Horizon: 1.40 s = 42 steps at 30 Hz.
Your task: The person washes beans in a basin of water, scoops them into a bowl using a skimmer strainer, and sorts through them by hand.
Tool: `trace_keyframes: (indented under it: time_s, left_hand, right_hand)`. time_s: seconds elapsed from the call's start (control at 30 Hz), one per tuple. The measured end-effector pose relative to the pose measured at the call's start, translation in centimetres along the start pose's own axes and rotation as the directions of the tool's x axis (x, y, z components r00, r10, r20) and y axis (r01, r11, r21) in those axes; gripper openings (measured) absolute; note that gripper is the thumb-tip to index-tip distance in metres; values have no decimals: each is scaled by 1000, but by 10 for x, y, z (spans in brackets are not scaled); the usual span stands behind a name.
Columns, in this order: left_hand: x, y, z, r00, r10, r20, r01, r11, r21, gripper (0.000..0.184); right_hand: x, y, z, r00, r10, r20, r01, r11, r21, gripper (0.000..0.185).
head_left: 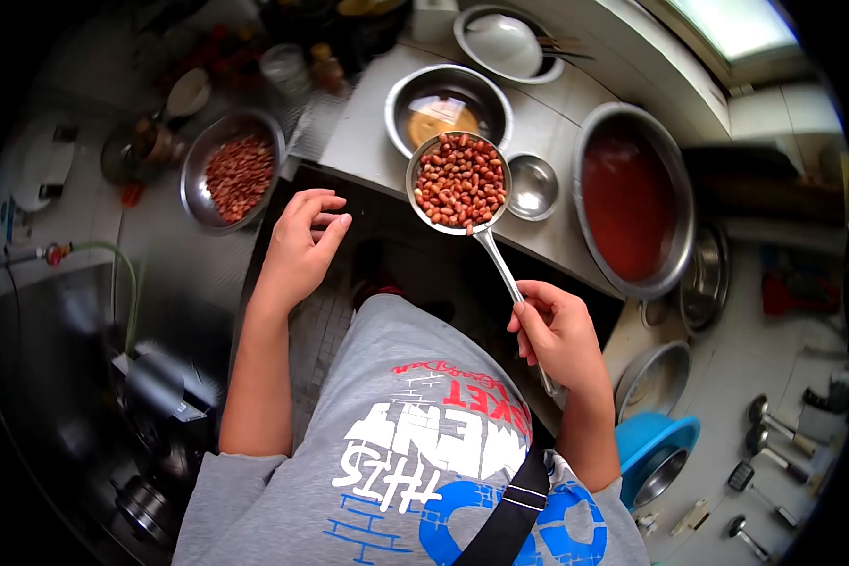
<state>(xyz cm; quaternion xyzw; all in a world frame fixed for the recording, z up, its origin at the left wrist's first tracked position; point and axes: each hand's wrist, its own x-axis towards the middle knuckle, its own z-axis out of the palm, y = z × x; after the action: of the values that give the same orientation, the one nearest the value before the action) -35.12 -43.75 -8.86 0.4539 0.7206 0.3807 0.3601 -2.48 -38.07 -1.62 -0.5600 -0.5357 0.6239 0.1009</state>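
My right hand [558,330] is wrapped around the metal handle of a long-handled strainer [492,247]. Its round bowl is full of reddish-brown peanuts [460,184] and overlaps the near rim of a steel basin [398,90] with amber liquid in it. Whether the two touch I cannot tell. A small steel bowl [532,187] sits just right of the strainer. My left hand [302,236] holds nothing; its fingers are loosely bent and the thumb stands apart. Left of that hand is a steel bowl [188,179] with a heap of red-brown pieces [239,176].
A large oval basin [686,203] of red liquid stands on the counter [368,132] at right. Behind is a pan with a pale lid [505,42]. A blue basin [674,436] is low on the right, near several hanging ladles [759,412]. A green hose [134,283] hangs at left.
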Motion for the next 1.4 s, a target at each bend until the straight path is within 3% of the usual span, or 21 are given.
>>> trace_keyframes:
  time_s: [0.13,0.27,0.37,0.53,0.63,0.73,0.77,0.87,0.9,1.0,1.07,1.33,1.4]
  left_hand:
    - [-11,-56,-65,993,-33,-117,33,999,-1,28]
    - [-2,-98,-125,986,-149,-70,155,984,85,25]
    - [1,-129,-161,982,-149,-113,155,987,50,23]
    - [28,-166,-207,979,-136,-150,164,967,197,19]
    - [45,-177,-208,988,-75,-132,111,950,292,18]
    - [63,-191,-195,995,102,-2,-94,924,370,19]
    - [71,-191,-191,991,66,113,-106,915,390,21]
    - [90,-206,-173,945,257,204,-326,805,495,22]
    - [99,-205,-172,946,149,289,-286,805,520,26]
    - [127,-214,-169,931,286,226,-363,658,660,30]
    - [144,-217,-177,944,246,219,-324,585,744,33]
    - [118,-214,-187,997,57,55,-80,691,718,45]
    - [105,-212,-189,994,65,93,-112,702,703,50]
  right_hand:
    - [29,-42,68,996,-2,92,10,996,-88,21]
    - [74,-74,124,989,24,148,-8,994,-108,20]
    - [93,-99,161,989,34,143,-9,985,-171,21]
    - [118,-120,194,992,64,108,-45,985,-168,22]
    - [122,-126,202,994,87,65,-74,982,-173,23]
    - [123,-126,205,995,100,25,-94,978,-188,24]
    - [123,-125,204,995,100,9,-97,975,-202,24]
    - [121,-128,205,989,146,1,-143,966,-217,24]
    - [120,-128,204,989,146,-6,-144,964,-222,24]
    - [118,-119,206,991,134,-14,-134,967,-215,24]
    - [116,-115,205,993,118,-8,-117,974,-192,24]
    - [106,-107,206,989,144,-38,-149,973,-178,25]
    - [105,-111,210,986,160,-43,-165,972,-169,25]
